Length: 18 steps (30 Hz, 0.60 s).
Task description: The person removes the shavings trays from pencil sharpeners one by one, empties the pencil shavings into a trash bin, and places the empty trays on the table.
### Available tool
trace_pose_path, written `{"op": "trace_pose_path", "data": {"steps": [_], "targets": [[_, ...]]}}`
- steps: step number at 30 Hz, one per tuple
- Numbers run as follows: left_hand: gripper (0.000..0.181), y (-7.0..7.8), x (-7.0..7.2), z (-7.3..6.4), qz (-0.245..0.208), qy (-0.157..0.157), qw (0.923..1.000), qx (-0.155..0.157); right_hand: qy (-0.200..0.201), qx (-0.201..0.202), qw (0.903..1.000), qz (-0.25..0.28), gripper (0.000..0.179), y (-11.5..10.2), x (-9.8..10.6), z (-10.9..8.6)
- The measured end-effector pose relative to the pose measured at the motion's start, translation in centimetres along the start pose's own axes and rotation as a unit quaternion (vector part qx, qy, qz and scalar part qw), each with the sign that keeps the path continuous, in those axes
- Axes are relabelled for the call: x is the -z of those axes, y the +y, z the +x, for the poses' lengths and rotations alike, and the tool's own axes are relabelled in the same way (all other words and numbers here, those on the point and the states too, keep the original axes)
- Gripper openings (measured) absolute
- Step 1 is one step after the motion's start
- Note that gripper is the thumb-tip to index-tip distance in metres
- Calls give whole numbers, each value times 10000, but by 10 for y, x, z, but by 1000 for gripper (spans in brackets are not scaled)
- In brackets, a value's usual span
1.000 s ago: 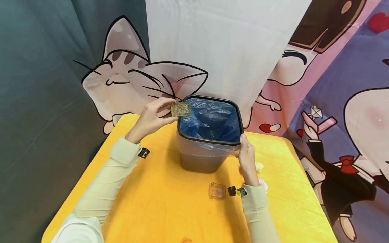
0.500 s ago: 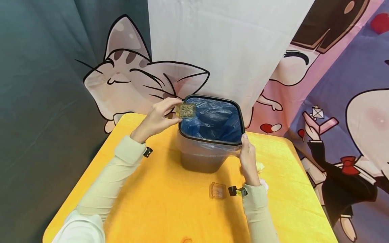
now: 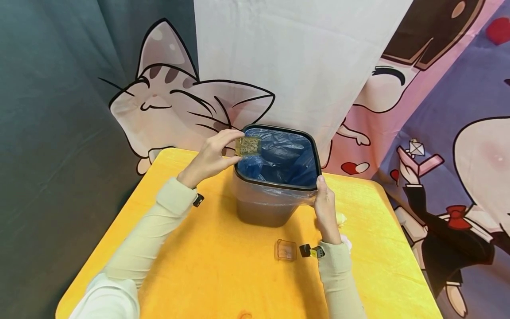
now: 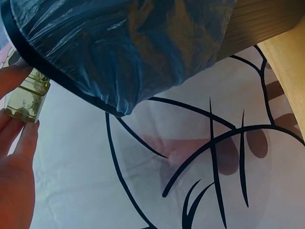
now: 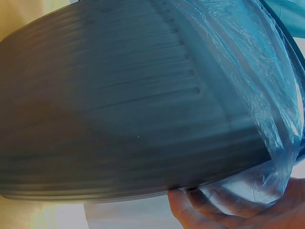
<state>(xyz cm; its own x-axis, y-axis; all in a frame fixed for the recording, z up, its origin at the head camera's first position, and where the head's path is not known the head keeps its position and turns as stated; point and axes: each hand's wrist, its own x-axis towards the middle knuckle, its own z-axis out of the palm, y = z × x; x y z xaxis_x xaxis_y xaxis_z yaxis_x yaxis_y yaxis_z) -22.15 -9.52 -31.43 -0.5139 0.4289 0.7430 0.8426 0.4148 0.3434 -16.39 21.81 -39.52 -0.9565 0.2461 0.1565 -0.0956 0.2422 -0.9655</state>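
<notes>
In the head view my left hand pinches a small see-through yellowish box between thumb and fingers. Dark flecks show in the box, which overlaps the left part of the bin's opening. The left wrist view has the box close beside the dark rim. A grey trash bin with a black rim, lined with a thin blue bag, stands upright on the table. My right hand grips the bin's front right corner, thumb at the rim. In the right wrist view its fingers lie under the bin's side and the loose bag.
A clear square plastic piece lies on the yellow tablecloth in front of the bin. Pale crumpled bits lie right of the right hand, partly hidden. A printed curtain hangs close behind the table.
My left hand has moved a little to the right with the small box, bringing it further over the bin's left rim. The right hand and the bin stay in place.
</notes>
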Motion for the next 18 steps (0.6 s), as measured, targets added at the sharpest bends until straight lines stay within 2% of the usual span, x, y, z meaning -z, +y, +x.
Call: {"op": "trace_pose_path", "data": {"steps": [12,18], "targets": [[52,3,-9,0,91,-32,9998,-151,39,52,10000,-50,58,-1,1,-1],[51,3,-12,2,248,-58,9985,-477,12,15,10000,-64,56,0,1,0]]}}
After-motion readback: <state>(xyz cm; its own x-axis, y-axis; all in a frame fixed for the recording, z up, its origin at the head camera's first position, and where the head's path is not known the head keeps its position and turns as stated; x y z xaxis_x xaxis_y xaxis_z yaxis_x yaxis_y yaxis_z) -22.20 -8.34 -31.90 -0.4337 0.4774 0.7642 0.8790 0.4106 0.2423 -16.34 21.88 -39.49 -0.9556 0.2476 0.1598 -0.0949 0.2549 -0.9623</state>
